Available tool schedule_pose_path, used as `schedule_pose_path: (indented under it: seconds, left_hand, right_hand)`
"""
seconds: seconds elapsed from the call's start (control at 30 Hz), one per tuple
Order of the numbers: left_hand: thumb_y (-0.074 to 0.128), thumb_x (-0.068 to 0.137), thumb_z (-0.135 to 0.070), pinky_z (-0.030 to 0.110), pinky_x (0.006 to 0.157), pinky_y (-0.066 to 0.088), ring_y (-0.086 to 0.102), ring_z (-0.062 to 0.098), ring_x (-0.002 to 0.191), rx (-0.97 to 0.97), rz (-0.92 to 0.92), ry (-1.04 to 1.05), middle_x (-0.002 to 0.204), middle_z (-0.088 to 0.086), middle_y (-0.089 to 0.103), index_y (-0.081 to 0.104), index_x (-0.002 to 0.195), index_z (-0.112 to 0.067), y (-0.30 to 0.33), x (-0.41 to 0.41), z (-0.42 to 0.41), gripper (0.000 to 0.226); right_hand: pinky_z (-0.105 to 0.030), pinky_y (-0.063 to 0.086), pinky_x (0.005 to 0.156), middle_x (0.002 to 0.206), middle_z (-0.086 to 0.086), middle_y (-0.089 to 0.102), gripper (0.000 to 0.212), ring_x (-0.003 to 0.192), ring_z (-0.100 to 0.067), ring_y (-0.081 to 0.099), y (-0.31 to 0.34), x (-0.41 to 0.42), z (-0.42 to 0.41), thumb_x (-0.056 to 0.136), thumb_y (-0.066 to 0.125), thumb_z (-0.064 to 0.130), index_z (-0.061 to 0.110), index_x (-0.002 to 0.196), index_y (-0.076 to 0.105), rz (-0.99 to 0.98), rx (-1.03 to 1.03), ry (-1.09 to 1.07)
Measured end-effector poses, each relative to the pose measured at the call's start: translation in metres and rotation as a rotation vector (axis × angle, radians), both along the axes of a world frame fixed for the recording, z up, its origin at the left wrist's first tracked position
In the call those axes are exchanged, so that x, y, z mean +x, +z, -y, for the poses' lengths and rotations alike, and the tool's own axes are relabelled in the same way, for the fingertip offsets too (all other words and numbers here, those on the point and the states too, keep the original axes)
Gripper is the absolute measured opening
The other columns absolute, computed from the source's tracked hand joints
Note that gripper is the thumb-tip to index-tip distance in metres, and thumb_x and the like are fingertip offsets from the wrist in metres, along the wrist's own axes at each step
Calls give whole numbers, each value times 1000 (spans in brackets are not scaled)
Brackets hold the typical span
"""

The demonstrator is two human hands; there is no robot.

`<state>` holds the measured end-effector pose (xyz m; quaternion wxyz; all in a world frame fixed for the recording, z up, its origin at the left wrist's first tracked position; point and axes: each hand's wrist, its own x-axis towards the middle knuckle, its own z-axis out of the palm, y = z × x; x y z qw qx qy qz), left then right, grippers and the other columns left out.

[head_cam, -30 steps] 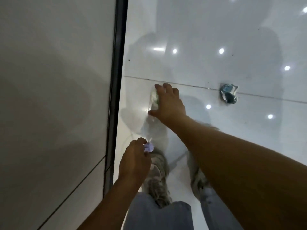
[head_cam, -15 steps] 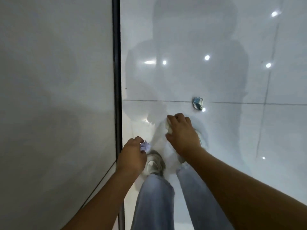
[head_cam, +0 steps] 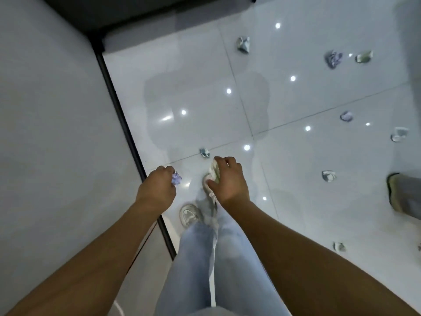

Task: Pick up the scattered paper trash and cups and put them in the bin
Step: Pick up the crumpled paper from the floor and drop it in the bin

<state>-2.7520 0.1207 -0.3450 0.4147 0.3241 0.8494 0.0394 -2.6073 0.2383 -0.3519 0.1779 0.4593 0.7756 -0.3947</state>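
Purple paper wad (head_cam: 176, 178) pinched in left hand (head_cam: 157, 190); right hand (head_cam: 227, 179) curled round a crushed whitish cup (head_cam: 214, 171), fingers closed on it. Both hands full, no bin in view. Nearest loose scrap (head_cam: 204, 153) lies on floor tiles (head_cam: 193, 87) just ahead of right fingertips, nearer right hand than left; more wads (head_cam: 328, 176) well off to right

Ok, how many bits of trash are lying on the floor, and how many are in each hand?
Floor pieces: 8
Left hand, purple wad: 1
Right hand, pale crumpled piece: 1
Total: 10
Too blurred to tell cups from paper.
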Motion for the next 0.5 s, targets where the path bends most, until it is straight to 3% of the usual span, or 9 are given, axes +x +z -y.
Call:
schedule_pose_path:
  seconds: [0.07,0.23,0.5]
  left_hand:
    - [45,86,1,21,65,31,50,14,83,-7,-23,-86,103,7,56,59,101,-7,33,8,-21,22]
    - [43,89,-3,33,80,47,55,27,102,2,-27,-259,111,13,55,58,110,-6,90,27,-69,26]
    - [45,91,-6,35,87,47,54,26,109,47,36,-569,118,12,54,55,120,-7,125,55,-113,30]
  right_hand:
    - [-31,44,92,136,-2,39,57,123,-21,38,35,12,-11,88,64,23,20,139,40,0,17,-70]
    - [-28,42,84,134,-4,41,55,121,-22,39,91,40,-29,87,66,23,18,136,43,-12,81,-233]
    - [-28,41,80,129,-5,43,54,117,-24,42,118,67,-10,84,67,24,17,133,45,31,102,-561]
